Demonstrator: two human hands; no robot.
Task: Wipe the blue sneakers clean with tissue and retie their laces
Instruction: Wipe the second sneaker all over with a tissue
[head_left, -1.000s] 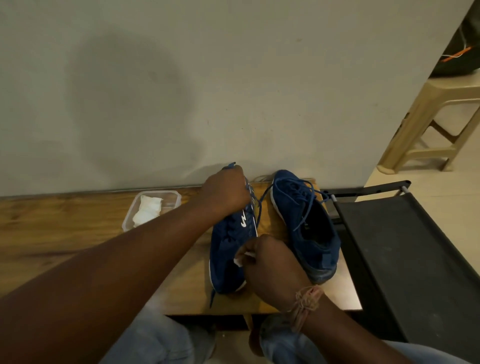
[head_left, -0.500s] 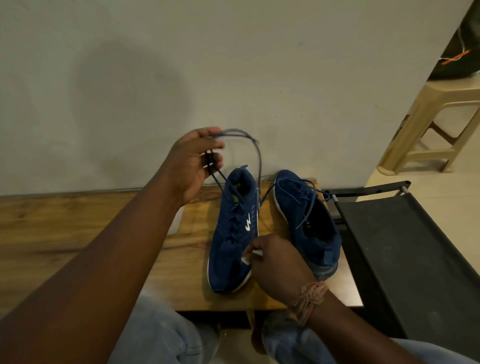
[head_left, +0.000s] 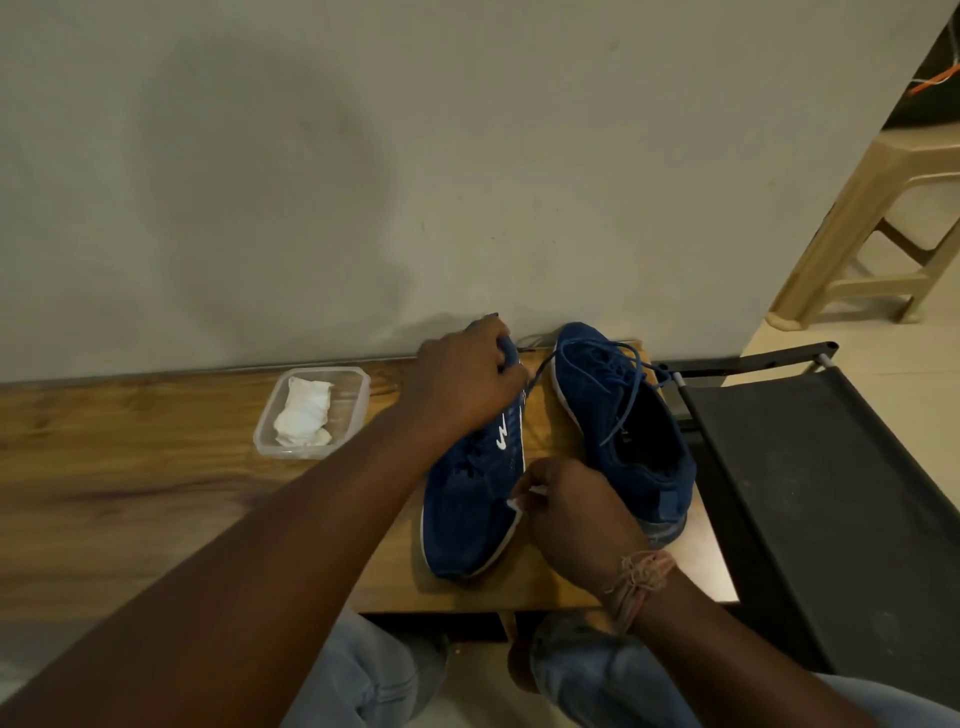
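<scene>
- Step in hand: lacing, judged. Left hand (head_left: 462, 379) curled on lace (head_left: 511, 349) atop left sneaker (head_left: 475, 499).
- Right hand (head_left: 571, 512) pinching tissue (head_left: 522, 499) against its side.
- Right sneaker (head_left: 621, 426) just beyond right hand, lace loose.
- Next: draw lace snug, knot.

The table (head_left: 130, 493) lies bare at nine o'clock. The tub (head_left: 311, 410) stands at ten, the wall (head_left: 467, 182) blocks twelve, the black chair (head_left: 831, 493) blocks three.

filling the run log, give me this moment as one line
left hand: grips lace at left sneaker far end | right hand: pinches tissue at its side | right sneaker: unlaced, untouched
</scene>
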